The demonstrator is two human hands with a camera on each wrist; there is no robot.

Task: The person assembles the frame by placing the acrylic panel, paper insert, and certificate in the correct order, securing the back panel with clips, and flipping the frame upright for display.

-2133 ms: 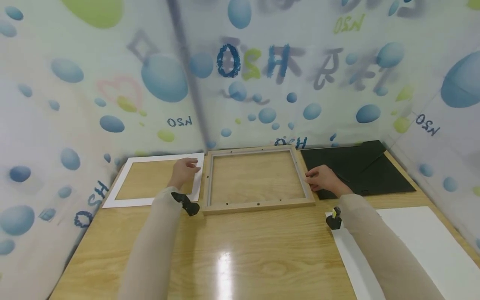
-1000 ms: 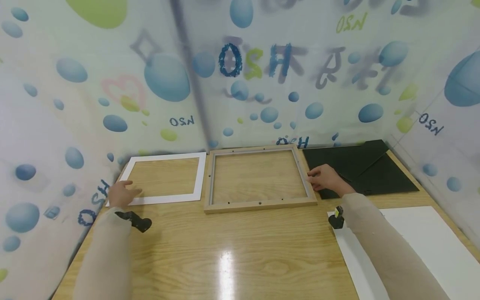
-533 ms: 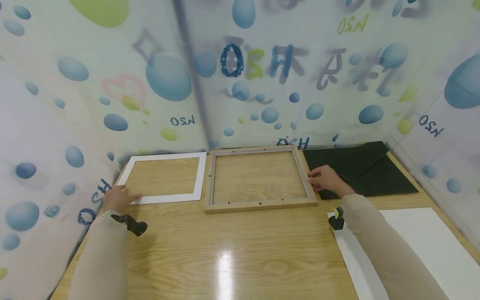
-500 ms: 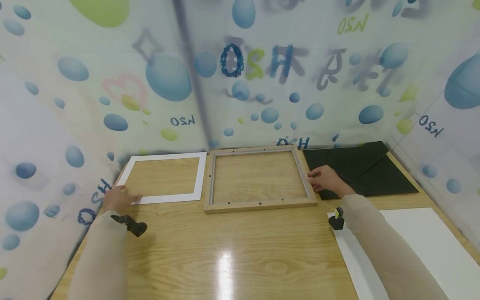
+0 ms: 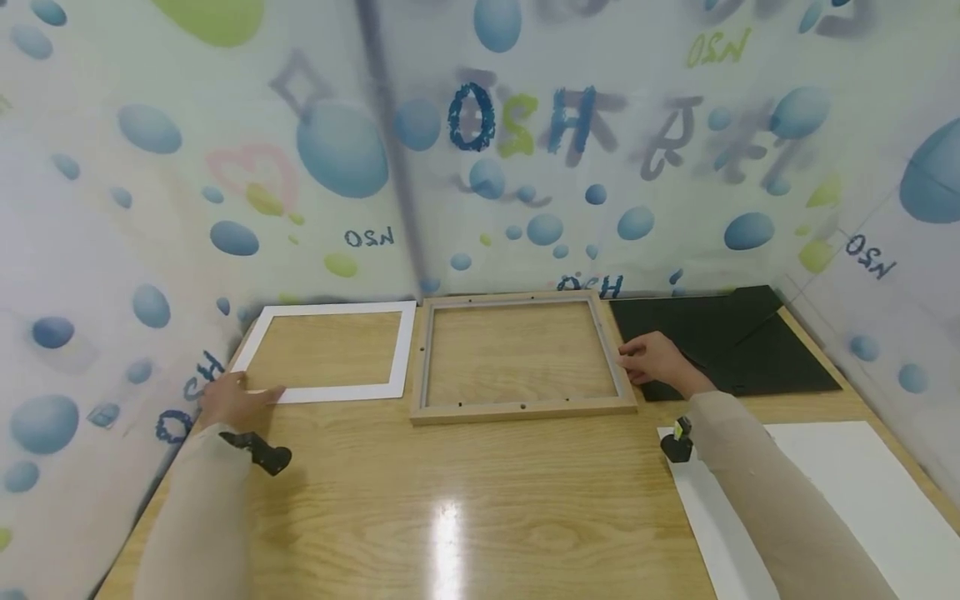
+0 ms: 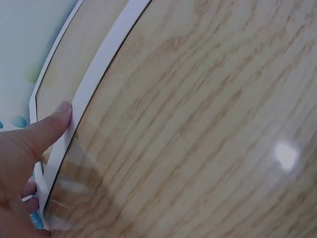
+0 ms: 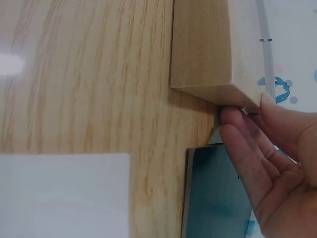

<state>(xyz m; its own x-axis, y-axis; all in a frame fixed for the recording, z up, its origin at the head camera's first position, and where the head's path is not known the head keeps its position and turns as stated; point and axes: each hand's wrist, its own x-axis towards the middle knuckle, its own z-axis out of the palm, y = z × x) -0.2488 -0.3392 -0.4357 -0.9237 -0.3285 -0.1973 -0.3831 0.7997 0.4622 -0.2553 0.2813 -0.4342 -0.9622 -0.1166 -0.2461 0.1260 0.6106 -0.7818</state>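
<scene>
My left hand (image 5: 230, 402) is at the near left corner of a white picture mat (image 5: 345, 393) lying at the back left of the table. In the left wrist view its thumb (image 6: 58, 118) lies on the mat's white border, and the other fingers are at the outer left edge. My right hand (image 5: 660, 364) holds the right side of a light wooden picture frame (image 5: 525, 409) beside the mat. In the right wrist view the thumb is at the frame's upper edge, with the fingertips (image 7: 232, 116) against its side.
A black backing board (image 5: 720, 346) lies right of the frame, partly behind my right hand. White sheets (image 5: 840, 475) lie at the right front, under my right forearm. A patterned wall covering (image 5: 525, 200) rises behind the wooden table (image 5: 375, 500).
My left hand has moved from the mat's right side to its near left corner and settled on it. My right hand has stayed at the frame's right side.
</scene>
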